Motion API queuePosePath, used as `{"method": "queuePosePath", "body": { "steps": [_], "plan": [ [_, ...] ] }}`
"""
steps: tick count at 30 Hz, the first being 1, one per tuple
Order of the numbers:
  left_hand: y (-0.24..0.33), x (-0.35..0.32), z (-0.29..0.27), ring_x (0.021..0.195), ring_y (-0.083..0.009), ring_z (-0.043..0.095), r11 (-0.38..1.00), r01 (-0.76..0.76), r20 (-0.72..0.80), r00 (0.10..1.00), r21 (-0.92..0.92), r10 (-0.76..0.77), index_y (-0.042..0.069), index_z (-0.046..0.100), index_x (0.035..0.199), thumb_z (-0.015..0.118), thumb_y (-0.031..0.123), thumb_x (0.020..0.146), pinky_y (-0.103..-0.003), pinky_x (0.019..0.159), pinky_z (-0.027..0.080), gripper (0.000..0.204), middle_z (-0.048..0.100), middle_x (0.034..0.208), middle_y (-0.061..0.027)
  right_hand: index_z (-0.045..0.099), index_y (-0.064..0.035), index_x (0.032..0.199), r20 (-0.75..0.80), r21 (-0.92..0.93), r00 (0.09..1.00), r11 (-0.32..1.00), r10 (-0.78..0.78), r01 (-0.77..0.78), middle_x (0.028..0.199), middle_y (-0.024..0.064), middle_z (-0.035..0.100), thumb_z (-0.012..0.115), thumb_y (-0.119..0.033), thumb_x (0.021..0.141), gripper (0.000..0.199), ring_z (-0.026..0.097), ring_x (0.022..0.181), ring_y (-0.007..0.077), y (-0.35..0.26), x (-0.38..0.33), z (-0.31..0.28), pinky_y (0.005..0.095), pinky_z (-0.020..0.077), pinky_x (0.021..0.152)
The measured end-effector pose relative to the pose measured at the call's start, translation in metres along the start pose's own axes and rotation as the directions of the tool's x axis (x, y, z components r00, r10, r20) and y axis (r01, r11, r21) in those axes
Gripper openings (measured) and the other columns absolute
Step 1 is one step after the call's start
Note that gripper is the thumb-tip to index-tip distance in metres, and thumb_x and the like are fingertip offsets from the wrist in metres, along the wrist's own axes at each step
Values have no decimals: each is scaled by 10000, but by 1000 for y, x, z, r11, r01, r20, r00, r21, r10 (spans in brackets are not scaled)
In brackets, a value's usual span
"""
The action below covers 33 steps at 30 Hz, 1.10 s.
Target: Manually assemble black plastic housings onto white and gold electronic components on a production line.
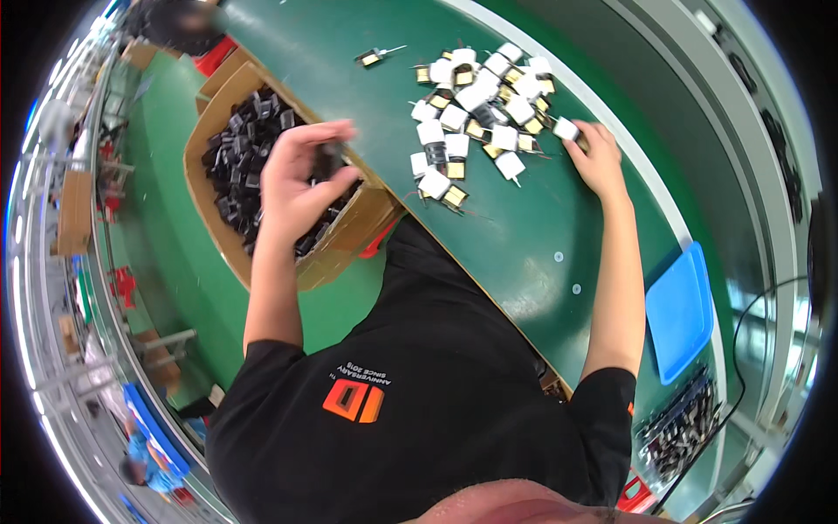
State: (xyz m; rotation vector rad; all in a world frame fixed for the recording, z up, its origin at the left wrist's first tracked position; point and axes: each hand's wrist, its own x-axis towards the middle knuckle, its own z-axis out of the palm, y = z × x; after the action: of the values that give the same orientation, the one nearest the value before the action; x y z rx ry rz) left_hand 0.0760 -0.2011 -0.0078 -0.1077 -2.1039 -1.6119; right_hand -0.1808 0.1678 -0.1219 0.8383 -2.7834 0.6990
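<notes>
My left hand [292, 188], smeared by motion, is above a cardboard box [199, 179] heaped with small black plastic housings [234, 166]. Its thumb and fingers curve round a black plastic housing [327, 161], which is blurred. On the green worktop, my right hand [598, 159] pinches a white block-shaped part [566, 128] at the right edge of a loose pile. That pile holds several white blocks [430, 132], many joined to yellow-wrapped coils [455, 197] with thin wires. One similar coil part [371, 58] lies apart at the far left of the worktop.
The green worktop [515, 288] runs diagonally past my body, with the box against its left edge. A blue tray [679, 314] lies at the right, and dark metallic pieces [685, 428] sit nearer me. A black cable [742, 367] hangs along the right side.
</notes>
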Motion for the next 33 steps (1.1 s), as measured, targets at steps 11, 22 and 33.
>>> {"method": "queuePosePath", "body": {
  "steps": [11,22,33],
  "plan": [
    [10,24,88,949,-163,593,967,26,223,974,-254,32,52,533,1151,742,-79,766,-290,842,470,458,609,1039,-68,561,-24,1215,156,915,857,254,491,-312,1063,89,667,703,-163,869,399,645,892,195,-12,-58,-41,288,488,679],
    [-29,15,-17,996,-173,632,989,147,-188,971,-3,-145,37,481,1128,515,-6,942,-312,909,478,194,647,1145,-104,457,-58,1381,234,888,849,-460,473,11,1083,84,607,504,-315,1023,443,495,705,129,-38,-160,-65,218,383,495],
    [-57,-36,-45,854,-206,599,783,318,-310,936,534,-169,48,479,1067,642,63,876,-336,804,494,252,582,909,-105,554,-27,1126,-9,736,929,-626,370,257,946,78,557,628,-199,916,282,482,683,158,-76,-147,-70,287,410,647]
  ]
}}
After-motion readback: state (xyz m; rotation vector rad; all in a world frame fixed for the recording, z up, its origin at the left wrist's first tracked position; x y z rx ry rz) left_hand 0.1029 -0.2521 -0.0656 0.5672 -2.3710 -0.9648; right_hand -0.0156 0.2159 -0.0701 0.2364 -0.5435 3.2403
